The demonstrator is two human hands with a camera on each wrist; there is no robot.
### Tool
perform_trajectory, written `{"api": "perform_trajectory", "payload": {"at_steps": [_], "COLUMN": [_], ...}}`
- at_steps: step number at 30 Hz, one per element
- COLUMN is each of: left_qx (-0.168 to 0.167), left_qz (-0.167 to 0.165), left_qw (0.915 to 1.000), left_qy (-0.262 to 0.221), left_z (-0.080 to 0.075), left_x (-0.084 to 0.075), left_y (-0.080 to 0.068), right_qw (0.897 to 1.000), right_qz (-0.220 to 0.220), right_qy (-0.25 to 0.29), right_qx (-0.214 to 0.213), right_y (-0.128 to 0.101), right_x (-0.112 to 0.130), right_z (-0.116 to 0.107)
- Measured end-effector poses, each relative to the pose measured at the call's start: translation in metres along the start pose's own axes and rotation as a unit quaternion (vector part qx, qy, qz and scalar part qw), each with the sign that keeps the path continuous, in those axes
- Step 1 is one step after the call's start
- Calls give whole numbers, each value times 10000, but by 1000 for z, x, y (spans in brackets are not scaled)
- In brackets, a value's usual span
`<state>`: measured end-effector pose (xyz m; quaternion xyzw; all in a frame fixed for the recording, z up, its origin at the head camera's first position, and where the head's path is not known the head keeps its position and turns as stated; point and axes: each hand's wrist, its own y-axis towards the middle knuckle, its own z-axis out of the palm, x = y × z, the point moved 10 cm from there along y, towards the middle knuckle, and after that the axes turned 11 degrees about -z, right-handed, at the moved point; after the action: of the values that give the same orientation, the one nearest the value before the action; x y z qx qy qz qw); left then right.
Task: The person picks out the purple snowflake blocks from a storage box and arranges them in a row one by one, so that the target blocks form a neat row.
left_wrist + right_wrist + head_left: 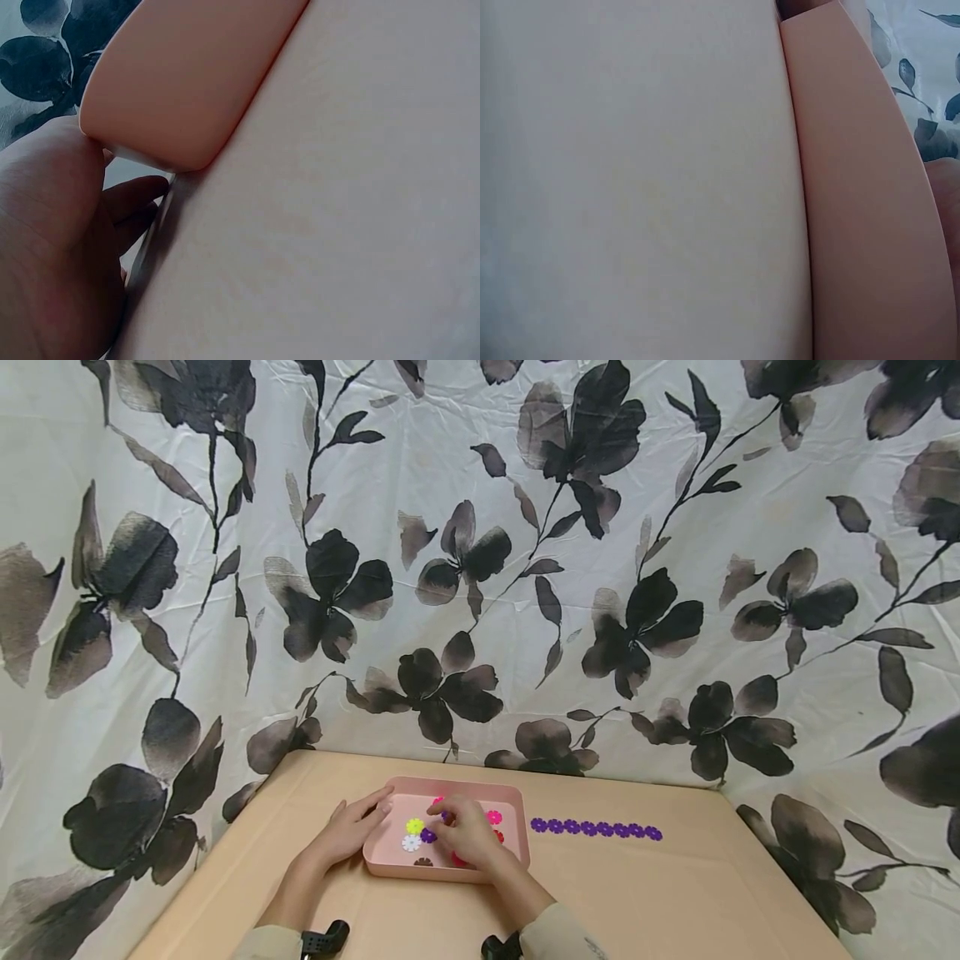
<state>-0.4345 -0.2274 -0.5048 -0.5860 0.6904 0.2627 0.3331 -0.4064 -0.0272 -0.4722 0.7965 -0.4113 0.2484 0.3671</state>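
A pink tray (517, 843) sits on the tan table (675, 902), near its middle, and both hands work at it. The left hand (347, 831) rests against the tray's left side, fingers laid along the rim toward the far left corner; the left wrist view shows the thumb side of that hand pressed to the tray's rounded outer wall (180, 82), the fingers only loosely bent, not clamped round anything. The right hand (468, 835) reaches down into the tray from the near side, its fingertips drawn together over a purple flower piece (447, 816) at the tray's centre; whether they pinch it or merely touch it cannot be told, since the hand covers most of the piece. Around that hand lie other small flower-shaped discs: a yellow one (415, 826), a white one (411, 842), another purple one (428, 836), a brown one (423, 862) by the near rim and a pink one (493, 817) to the right. They are flat, scalloped and bright. Just right of the tray, apart from it, a straight row of purple flowers (596, 829) runs across the table
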Motion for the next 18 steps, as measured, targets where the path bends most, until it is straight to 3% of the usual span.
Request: {"api": "perform_trajectory", "payload": {"at_steps": [9, 18], "left_qx": [54, 56], "left_qz": [-66, -82], "left_qw": [10000, 9999], "left_qy": [-50, -74], "left_z": [1, 1], "left_x": [2, 1], "left_y": [0, -1], "right_qw": [9951, 9938], "right_qz": [-219, -298], "right_qy": [-624, -720], "right_qx": [730, 791], "right_y": [1, 1], "right_x": [-4, -6], "right_z": [17, 21]}}
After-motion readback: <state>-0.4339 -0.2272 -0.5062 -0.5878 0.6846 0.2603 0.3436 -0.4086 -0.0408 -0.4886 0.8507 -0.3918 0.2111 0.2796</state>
